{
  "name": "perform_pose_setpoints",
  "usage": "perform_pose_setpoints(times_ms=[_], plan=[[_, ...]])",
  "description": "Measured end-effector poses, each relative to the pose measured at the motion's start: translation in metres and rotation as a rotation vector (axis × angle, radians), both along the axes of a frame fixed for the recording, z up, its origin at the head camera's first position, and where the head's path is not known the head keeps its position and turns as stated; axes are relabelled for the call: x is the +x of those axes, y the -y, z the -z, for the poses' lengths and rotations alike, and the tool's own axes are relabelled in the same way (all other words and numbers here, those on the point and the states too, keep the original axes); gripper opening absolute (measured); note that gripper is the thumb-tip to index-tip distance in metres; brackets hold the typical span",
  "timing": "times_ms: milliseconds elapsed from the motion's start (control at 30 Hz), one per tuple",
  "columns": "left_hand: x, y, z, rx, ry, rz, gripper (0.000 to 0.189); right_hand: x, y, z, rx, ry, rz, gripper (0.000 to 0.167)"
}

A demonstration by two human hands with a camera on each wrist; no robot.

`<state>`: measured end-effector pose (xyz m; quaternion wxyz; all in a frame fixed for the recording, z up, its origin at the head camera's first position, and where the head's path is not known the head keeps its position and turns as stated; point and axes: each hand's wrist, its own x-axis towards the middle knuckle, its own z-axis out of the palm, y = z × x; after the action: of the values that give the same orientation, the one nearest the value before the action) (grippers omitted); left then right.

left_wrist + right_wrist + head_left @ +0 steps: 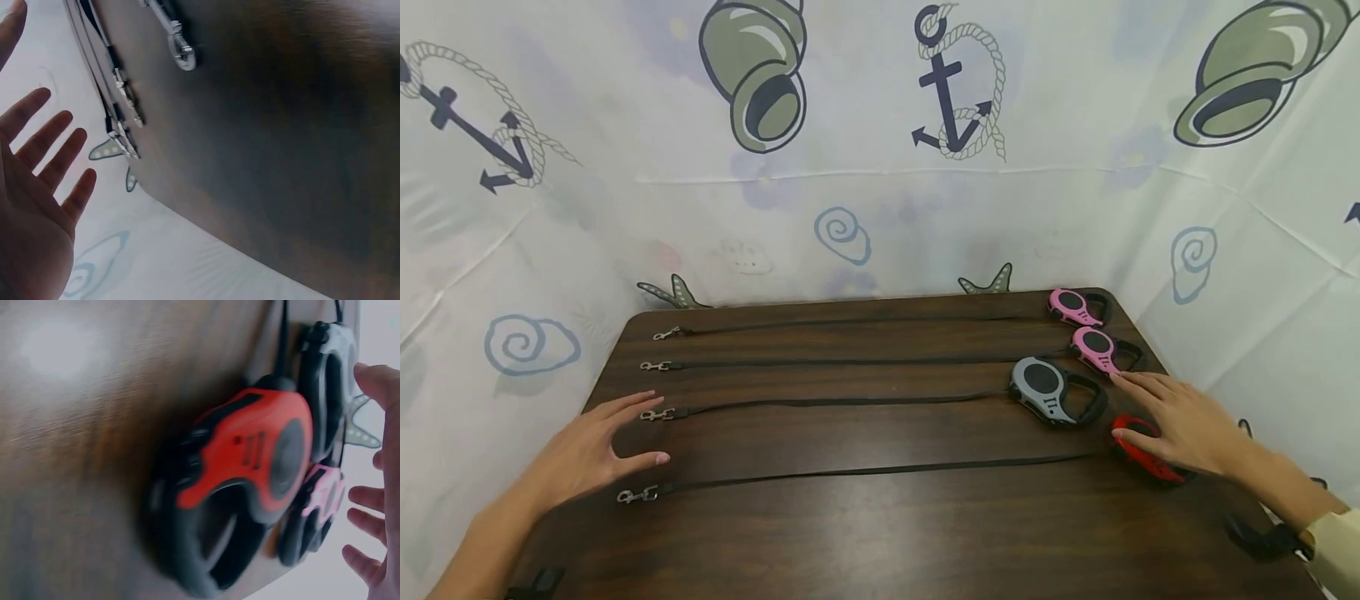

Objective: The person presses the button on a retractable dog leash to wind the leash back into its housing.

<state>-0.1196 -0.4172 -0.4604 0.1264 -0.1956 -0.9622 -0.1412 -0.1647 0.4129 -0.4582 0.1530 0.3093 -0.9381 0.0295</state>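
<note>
Several retractable dog leashes lie on a dark wooden table, straps drawn out to the left. The red leash is nearest. A grey leash lies behind it, then two pink ones. My right hand hovers over the red leash with fingers spread, partly hiding it in the head view; the right wrist view shows a gap between them. At the left edge my left hand is held with straight, parted fingers, holding nothing. Beside it are the metal clips of the grey leash and red leash.
The black straps run roughly parallel across the table. Two more clips sit farther back on the left. A white patterned cloth hangs behind the table and along both sides.
</note>
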Motion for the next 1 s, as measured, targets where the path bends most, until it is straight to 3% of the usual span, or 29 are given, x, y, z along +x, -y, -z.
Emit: perform_pose_setpoints(times_ms=[433,1000], plan=[[0.022,0.006,0.024,0.038,-0.008,0.063,0.085,0.03,-0.019,0.023,-0.012,0.026,-0.01,0.091],[0.027,0.015,0.037,0.03,-0.004,0.111,0.059,0.042,-0.038,0.037,-0.043,-0.045,-0.021,0.105]])
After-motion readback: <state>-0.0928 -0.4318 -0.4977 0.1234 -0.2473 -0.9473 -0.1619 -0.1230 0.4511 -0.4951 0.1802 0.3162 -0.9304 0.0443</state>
